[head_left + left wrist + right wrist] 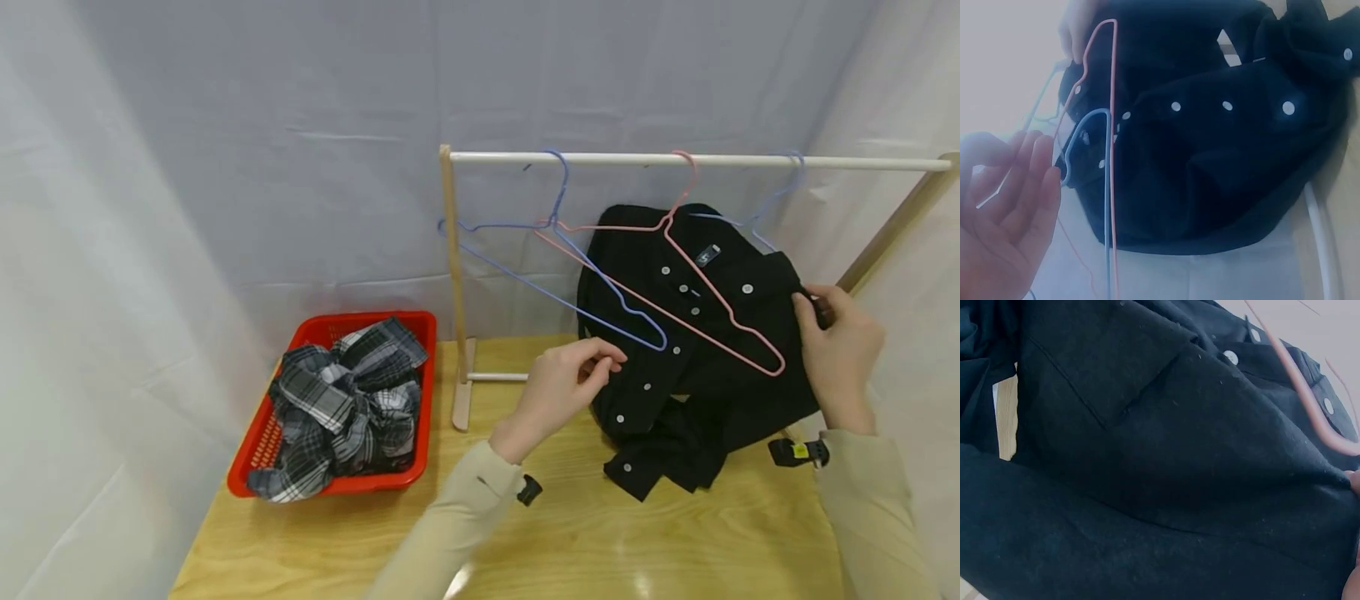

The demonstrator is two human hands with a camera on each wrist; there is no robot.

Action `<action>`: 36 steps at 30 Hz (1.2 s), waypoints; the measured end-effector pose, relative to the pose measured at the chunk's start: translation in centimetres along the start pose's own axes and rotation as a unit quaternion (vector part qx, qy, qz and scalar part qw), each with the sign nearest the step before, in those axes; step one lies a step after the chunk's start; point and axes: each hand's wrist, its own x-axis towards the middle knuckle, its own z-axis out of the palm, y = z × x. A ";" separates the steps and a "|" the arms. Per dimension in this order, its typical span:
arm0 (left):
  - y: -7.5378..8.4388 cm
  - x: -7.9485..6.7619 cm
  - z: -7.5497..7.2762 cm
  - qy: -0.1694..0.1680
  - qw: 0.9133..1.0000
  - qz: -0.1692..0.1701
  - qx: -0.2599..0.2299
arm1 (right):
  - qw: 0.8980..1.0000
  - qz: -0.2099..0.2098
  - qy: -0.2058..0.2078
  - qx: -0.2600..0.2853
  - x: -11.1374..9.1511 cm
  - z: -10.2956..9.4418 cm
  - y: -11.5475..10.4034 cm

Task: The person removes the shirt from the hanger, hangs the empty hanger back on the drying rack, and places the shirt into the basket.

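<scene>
My right hand [847, 350] pinches the edge of a black button shirt [757, 400] near its right shoulder. The shirt faces me with pale buttons down the front, and its lower part bunches near the table. Just left of the shirt is my left hand [558, 383], fingers loosely bent and holding nothing; its palm shows in the left wrist view. A pink hanger [618, 227] and a blue hanger [510, 225] hang in front of the shirt. Another blue hanger [772, 200] meets the shirt's collar area, its lower part hidden by the cloth.
A white rail [510, 157] on wooden posts carries the hangers. To the left, a red basket [431, 400] contains crumpled plaid cloth [322, 400]. The wooden table [637, 550] has white curtains behind it and at both sides.
</scene>
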 end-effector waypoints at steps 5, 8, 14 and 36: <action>0.0 0.4 0.5 -0.005 1.000 0.001 0.001 | 1.000 0.001 0.021 0.003 0.0 -0.2 -0.5; 0.0 0.8 0.8 -0.005 1.000 0.004 0.004 | 0.999 0.004 0.032 0.003 0.0 -0.6 -0.5; 0.2 1.4 1.1 -0.006 1.000 0.007 0.001 | 0.998 0.015 0.055 -0.005 -0.2 -1.4 0.1; 1.4 2.8 3.2 -0.021 1.000 0.007 0.009 | 0.982 0.142 0.120 0.018 -7.3 -4.0 5.4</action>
